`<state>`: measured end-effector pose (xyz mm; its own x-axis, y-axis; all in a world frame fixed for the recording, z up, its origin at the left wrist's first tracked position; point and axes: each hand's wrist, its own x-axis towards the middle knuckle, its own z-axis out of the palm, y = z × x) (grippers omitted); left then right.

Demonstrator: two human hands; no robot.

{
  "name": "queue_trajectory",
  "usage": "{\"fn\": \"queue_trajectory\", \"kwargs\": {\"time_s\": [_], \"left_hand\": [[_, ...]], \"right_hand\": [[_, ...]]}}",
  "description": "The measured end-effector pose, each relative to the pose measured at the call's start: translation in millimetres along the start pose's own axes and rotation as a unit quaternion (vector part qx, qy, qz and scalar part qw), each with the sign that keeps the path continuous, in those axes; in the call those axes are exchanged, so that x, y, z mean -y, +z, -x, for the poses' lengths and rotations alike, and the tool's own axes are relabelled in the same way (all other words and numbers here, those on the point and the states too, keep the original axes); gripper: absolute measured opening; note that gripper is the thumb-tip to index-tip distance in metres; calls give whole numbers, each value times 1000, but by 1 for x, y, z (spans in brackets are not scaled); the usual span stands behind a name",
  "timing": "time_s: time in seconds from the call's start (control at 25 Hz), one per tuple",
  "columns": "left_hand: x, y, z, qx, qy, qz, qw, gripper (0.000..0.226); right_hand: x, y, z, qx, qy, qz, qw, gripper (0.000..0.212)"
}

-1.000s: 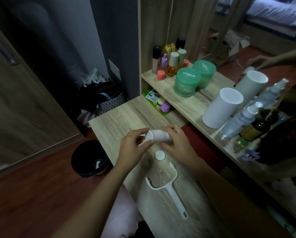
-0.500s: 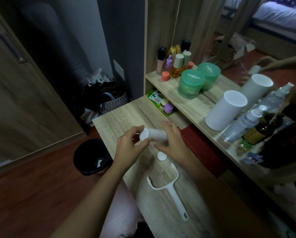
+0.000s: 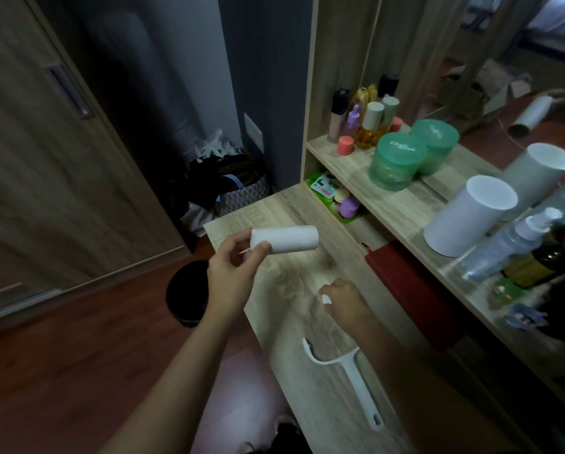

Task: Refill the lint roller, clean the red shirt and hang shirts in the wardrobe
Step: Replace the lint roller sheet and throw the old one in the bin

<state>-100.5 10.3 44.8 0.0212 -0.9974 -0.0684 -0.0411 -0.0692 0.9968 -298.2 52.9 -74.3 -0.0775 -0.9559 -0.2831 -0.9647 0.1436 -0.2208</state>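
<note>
The pale wooden tabletop (image 3: 274, 204) juts out from a vanity shelf (image 3: 402, 211) crowded with green jars (image 3: 397, 160) and bottles. A black bin (image 3: 186, 293) stands on the floor just beside the tabletop's left edge. From my remote seat I see the left hand (image 3: 232, 270) holding the white refill roll (image 3: 284, 239) in the air above the tabletop. Its grip is closed on one end only, thumb and fingertips pinching there while the rest of the roll sticks out unsupported. The right hand (image 3: 343, 299) is down at the surface, fingers curled in a grip on a small white cap (image 3: 326, 299). I cannot tell whether the cap has left the wood. The roller handle (image 3: 350, 378) lies flat near the front of the tabletop, partly under the right forearm.

I see three risks. An end-only pinch gives little hold, so a twist could tip the roll out, and it hangs near enough the edge to land in the bin or on the floor. The cap is tiny and held only by the fingertips, so a fumble could send it skidding off the tabletop or in among the clutter. If the forearm draws back carelessly it could sweep the handle off the front. A cap pushed on crooked would probably keep the roll from seating on the handle
</note>
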Motion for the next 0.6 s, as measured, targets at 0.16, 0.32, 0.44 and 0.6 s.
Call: {"fn": "queue_trajectory", "kwargs": {"time_s": [0.16, 0.32, 0.44, 0.6], "left_hand": [[11, -9, -15, -40, -119, 136, 983, 35], [17, -6, -15, -35, -158, 137, 977, 35], [16, -1, -9, -20, -184, 158, 970, 24], [6, -1, -3, -2, -186, 168, 968, 14]], "right_hand": [[21, -38, 18, -188, 44, -369, 909, 32], [49, -92, 43, -214, -19, -571, 793, 33], [52, -92, 52, -189, -33, -573, 797, 36], [53, -86, 53, -191, -34, -578, 792, 38]]}}
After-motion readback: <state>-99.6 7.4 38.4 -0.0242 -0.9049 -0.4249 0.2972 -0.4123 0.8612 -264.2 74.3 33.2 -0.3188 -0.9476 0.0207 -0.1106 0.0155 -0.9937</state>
